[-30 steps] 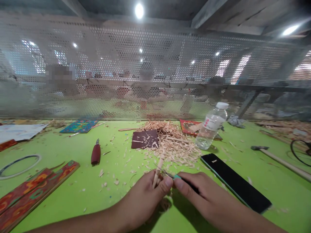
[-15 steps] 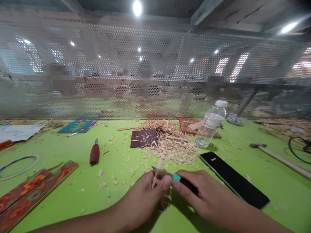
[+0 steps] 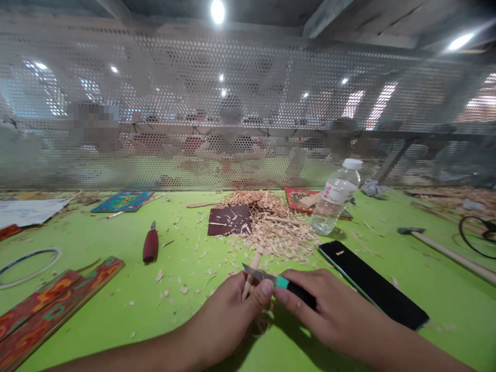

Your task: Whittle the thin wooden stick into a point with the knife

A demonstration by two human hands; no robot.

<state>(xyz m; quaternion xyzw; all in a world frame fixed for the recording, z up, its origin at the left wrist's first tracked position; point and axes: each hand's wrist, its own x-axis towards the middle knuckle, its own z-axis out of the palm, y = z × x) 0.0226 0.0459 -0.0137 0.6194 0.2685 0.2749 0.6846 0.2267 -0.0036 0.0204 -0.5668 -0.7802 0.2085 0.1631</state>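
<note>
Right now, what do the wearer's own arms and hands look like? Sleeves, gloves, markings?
Left hand and right hand: both bare, no gloves, no rings visible. Left forearm and right forearm: no sleeve, watch, band or cable in view, no clear markings. The frame cuts off higher up, so can't tell about sleeves there.

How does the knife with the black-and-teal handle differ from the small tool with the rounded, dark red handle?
The black-and-teal-handled knife is held in the right hand; the dark red-handled tool lies on the green table. The knife looks long-bladed and pointed; the tool looks short-tipped. Both have metal-looking ends.
</note>
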